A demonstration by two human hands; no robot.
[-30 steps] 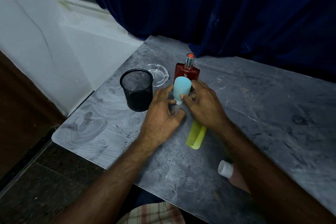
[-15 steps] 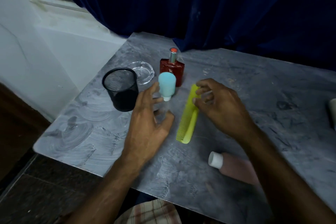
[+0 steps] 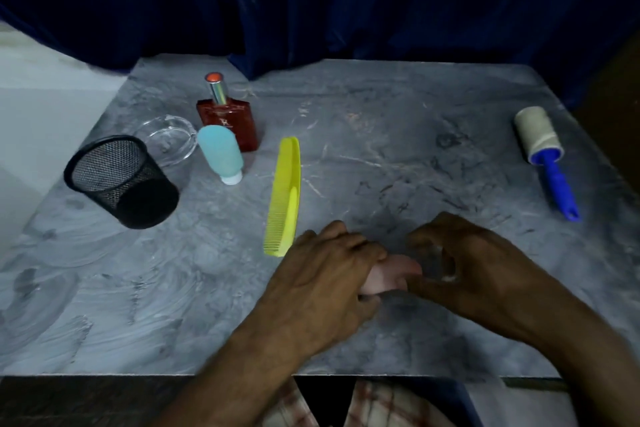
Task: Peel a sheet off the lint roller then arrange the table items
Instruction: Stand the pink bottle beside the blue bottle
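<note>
While both hands close on the pale pink plastic bottle (image 3: 388, 276) | left hand (image 3: 322, 284), right hand (image 3: 464, 267) gripping it | square red glass perfume bottle (image 3: 230, 121) logo unreadable

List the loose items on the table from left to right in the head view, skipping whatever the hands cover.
Black mesh cup → clear glass dish → blue tube → red perfume bottle → yellow comb → lint roller.
</note>
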